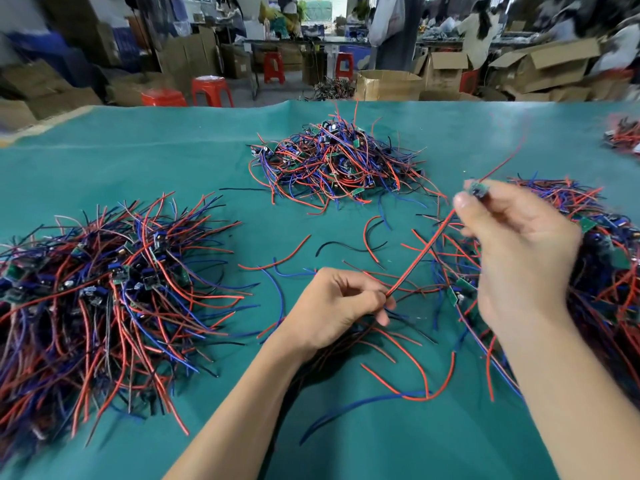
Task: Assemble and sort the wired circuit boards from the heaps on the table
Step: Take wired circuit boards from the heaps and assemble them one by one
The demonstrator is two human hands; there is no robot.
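Red wire (420, 254) stretches taut from the left hand's (332, 306) pinching grip to the small board (478, 189) pinched by the right hand (519, 244).

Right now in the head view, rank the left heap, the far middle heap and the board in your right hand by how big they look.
1. Left heap, largest, though nearness inflates it.
2. Far middle heap.
3. Board pinched in the right hand, by far smallest.

Table cover (173, 140): teal green, plain. Wire heaps (336, 164): red, blue and black strands mixed, flecked with small green boards. Loose wires (412, 379): red, blue, black. Stools (211, 90): bright orange-red. Boxes (388, 84): brown cardboard.
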